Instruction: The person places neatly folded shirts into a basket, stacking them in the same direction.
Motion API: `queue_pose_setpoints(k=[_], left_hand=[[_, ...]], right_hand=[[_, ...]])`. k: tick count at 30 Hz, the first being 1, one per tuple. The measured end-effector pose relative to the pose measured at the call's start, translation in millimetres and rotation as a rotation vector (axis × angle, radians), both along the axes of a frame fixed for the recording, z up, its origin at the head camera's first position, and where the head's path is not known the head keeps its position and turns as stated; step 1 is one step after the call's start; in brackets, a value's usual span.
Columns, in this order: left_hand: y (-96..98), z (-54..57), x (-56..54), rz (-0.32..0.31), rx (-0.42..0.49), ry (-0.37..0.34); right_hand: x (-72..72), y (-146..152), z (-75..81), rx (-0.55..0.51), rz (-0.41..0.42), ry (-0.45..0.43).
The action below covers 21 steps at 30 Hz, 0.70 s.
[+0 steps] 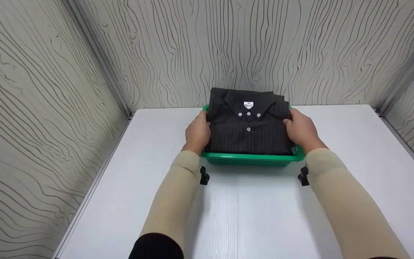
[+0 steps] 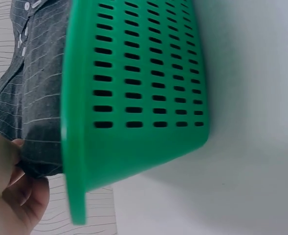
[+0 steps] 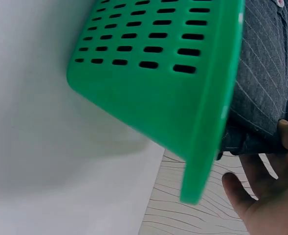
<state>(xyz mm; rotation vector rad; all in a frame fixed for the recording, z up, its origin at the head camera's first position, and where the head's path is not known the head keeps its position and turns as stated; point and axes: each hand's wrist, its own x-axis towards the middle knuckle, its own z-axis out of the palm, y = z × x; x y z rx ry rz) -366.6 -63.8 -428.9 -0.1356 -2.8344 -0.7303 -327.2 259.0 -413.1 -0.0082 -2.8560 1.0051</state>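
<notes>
A dark pinstriped button-down shirt (image 1: 250, 135), neatly folded with its collar toward the back wall, lies in a green plastic basket (image 1: 250, 157). My left hand (image 1: 198, 133) holds the shirt's left edge, thumb on top and fingers below, as the left wrist view shows at the shirt's corner (image 2: 41, 152). On the opposite side my right hand (image 1: 303, 130) pinches the right edge, its thumb over the cloth and several fingers under it in the right wrist view. White buttons and a white label show at the collar. Most of the basket's inside is hidden under the shirt.
The basket stands on a white table (image 1: 225, 216) near its back edge. Behind it rises a wood-grain patterned wall (image 1: 199, 46), with another such panel (image 1: 31, 126) along the left side. Black wrist mounts (image 1: 204, 175) hang below both sleeves.
</notes>
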Motion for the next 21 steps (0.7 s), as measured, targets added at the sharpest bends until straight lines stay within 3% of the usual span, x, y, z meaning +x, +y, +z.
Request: queue_pose_setpoints(k=[12,21], left_hand=[[0.1,-25.4,-1.6,0.067,-0.016,0.001],[3.5,-35.0,-2.6,0.07,-0.037,0.014]], right_hand=[[-8.2,-4,-26.6,0.026,-0.036,-0.038],[-9.8,-5,-37.3,0.067,-0.051,-0.021]])
